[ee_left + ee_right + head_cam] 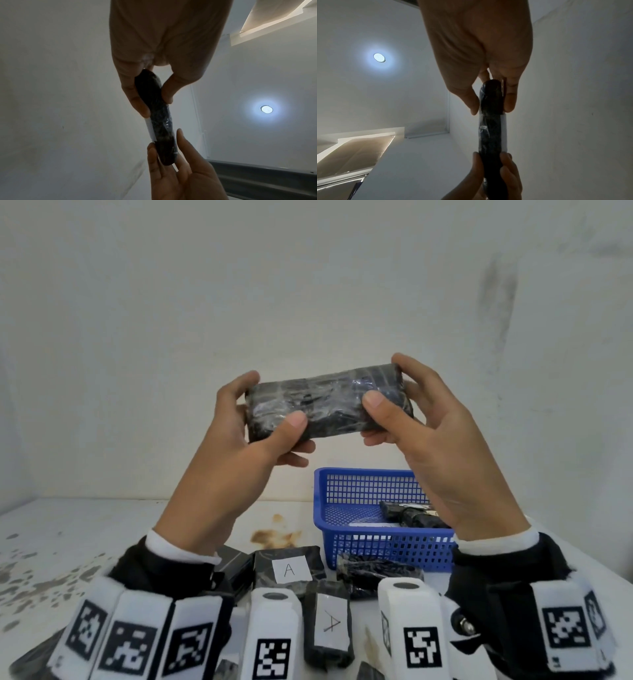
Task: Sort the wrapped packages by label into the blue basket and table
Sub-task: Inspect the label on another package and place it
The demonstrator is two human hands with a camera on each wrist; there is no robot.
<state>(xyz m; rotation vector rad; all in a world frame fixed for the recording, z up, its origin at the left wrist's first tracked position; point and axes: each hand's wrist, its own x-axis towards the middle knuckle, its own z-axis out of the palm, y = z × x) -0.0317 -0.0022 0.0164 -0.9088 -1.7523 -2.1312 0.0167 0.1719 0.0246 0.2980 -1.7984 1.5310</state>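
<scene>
I hold one black plastic-wrapped package (329, 402) level in the air in front of the wall, above the table. My left hand (274, 405) pinches its left end and my right hand (387, 385) pinches its right end. The wrist views show the package (159, 119) (491, 128) edge-on, with a white label (150, 129) (504, 132) on the side turned away from me; its letter is hidden. The blue basket (376, 546) stands below at the right with a black package (411, 513) inside. Two packages marked A (289, 570) (329, 625) lie on the table.
More black packages (373, 573) (233, 566) lie in front of the basket, partly hidden by my wrist-worn marker blocks. The white table (68, 542) is speckled and has a rust stain (274, 535). A plain wall stands close behind.
</scene>
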